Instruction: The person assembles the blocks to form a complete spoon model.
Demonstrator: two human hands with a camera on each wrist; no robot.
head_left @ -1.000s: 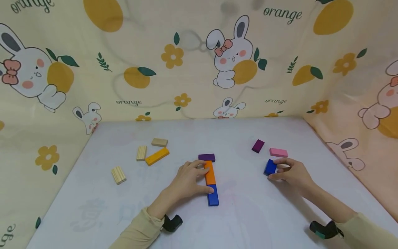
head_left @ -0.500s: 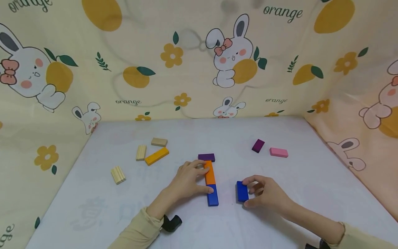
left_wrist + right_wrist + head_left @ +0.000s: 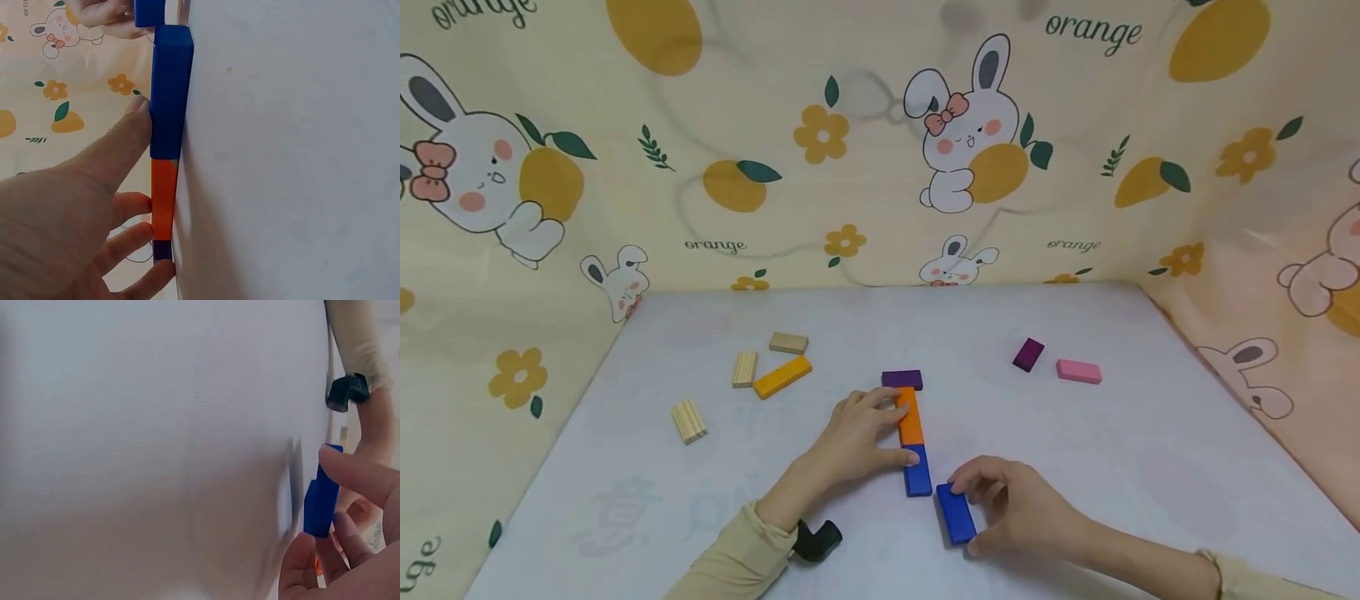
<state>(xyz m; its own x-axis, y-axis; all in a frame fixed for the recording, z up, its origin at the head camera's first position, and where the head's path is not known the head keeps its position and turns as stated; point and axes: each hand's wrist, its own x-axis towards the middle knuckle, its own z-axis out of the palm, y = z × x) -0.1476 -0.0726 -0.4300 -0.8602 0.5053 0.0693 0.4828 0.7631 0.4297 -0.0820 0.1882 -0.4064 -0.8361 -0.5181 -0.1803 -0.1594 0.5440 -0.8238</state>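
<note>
A row of blocks lies mid-table in the head view: a purple block (image 3: 902, 379) set crosswise at the far end, an orange block (image 3: 911, 423), then a blue block (image 3: 918, 479) nearest the person. Beside this row is my left hand (image 3: 850, 442), thumb touching the row's blue block (image 3: 169, 94) and fingertips against the orange block (image 3: 164, 200) and purple one. My right hand (image 3: 1030, 517) pinches a second blue block (image 3: 956, 515) between thumb and fingers, slightly tilted, just off the row's near end. The right wrist view shows this held blue block (image 3: 327, 494) between the fingertips.
Left of the row lie a yellow-orange block (image 3: 782, 377) and several plain wooden blocks (image 3: 688, 422). To the far right are a dark purple block (image 3: 1028, 354) and a pink block (image 3: 1078, 372). A printed cloth (image 3: 820, 75) rises behind the white table (image 3: 1112, 467).
My right hand has carried the blue block left and toward the person, from near the pink block to the row's near end. My left hand has stayed at the row.
</note>
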